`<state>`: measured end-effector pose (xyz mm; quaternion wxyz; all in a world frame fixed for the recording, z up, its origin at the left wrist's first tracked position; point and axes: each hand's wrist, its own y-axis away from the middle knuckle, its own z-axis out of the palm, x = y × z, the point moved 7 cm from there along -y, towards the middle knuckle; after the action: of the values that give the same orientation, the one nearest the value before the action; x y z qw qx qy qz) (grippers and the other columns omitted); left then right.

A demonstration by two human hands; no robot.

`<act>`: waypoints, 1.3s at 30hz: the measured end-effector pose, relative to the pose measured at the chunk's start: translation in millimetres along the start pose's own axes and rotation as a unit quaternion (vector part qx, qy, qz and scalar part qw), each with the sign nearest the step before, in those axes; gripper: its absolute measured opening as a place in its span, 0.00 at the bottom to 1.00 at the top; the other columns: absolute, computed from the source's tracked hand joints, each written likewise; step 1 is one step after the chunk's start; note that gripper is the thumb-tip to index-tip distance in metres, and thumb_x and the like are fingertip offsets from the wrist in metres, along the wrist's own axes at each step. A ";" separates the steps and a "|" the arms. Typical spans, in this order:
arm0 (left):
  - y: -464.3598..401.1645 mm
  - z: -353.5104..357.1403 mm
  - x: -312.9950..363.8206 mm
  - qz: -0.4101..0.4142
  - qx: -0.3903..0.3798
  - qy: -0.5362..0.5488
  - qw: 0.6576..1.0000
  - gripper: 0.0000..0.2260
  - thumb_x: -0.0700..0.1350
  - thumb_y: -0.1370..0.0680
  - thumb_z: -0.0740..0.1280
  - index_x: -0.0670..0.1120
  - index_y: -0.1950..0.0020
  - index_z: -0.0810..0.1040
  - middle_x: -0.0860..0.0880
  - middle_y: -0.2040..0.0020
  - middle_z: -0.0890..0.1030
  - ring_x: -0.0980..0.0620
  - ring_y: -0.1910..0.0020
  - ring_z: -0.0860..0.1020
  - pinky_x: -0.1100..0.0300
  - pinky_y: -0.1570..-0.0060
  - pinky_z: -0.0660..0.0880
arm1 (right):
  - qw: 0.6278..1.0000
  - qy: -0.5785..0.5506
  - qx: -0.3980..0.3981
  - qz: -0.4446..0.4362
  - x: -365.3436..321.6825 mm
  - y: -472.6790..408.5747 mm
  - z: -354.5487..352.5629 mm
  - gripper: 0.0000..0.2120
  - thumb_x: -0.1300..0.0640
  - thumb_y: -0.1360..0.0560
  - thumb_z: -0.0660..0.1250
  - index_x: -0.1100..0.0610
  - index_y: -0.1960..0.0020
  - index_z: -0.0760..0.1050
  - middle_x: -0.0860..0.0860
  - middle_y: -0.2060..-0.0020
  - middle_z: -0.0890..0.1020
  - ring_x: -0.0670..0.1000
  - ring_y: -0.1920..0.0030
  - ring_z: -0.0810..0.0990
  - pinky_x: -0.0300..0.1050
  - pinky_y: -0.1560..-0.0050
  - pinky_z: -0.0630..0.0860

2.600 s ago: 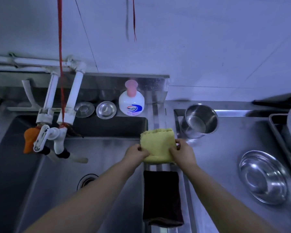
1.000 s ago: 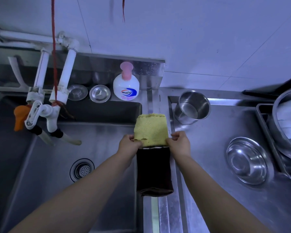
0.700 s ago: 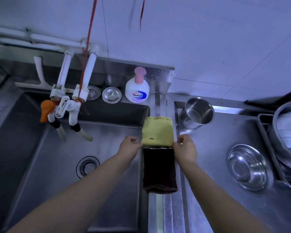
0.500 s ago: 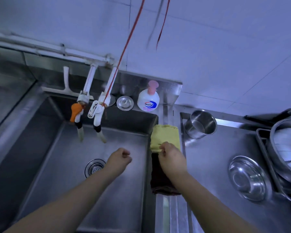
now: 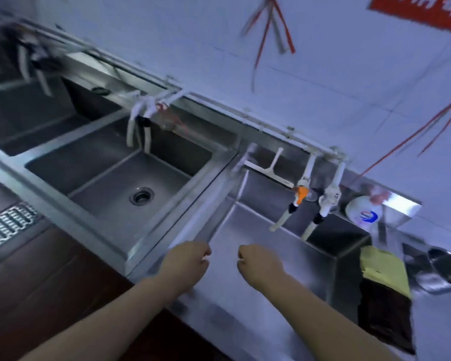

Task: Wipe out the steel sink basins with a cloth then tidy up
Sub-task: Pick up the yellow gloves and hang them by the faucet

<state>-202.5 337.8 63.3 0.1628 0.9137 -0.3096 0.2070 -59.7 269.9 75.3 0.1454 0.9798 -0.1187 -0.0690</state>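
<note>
Fingers (image 5: 205, 252) of both hands curl empty above the basin (image 5: 284, 256); yellow cloth (image 5: 383, 269) lies right.

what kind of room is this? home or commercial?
Most likely a commercial or canteen kitchen wash-up area: a long steel multi-basin sink with several basins in a row, wall-mounted pipe taps over them, and a metal floor drain grate beside it.

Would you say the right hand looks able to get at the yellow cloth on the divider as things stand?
Probably yes: the right hand holds nothing, and the yellow cloth lies uncovered on the sink edge to its right, with only open basin between them.
</note>
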 end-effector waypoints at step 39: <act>179.3 -428.2 -725.2 -0.375 0.178 -0.009 0.910 0.11 0.52 0.24 0.61 0.53 0.43 0.74 0.54 0.43 0.77 0.51 0.44 0.75 0.57 0.48 0.72 | 0.919 0.065 0.003 -0.389 -860.2 -353.8 -75.8 0.11 0.50 0.24 0.59 0.56 0.48 0.74 0.56 0.47 0.80 0.59 0.47 0.78 0.48 0.53 0.73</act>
<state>-958.9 746.1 115.1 0.0604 0.9782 0.0961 0.1738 -799.3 836.5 127.3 0.1114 0.9514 0.2816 -0.0561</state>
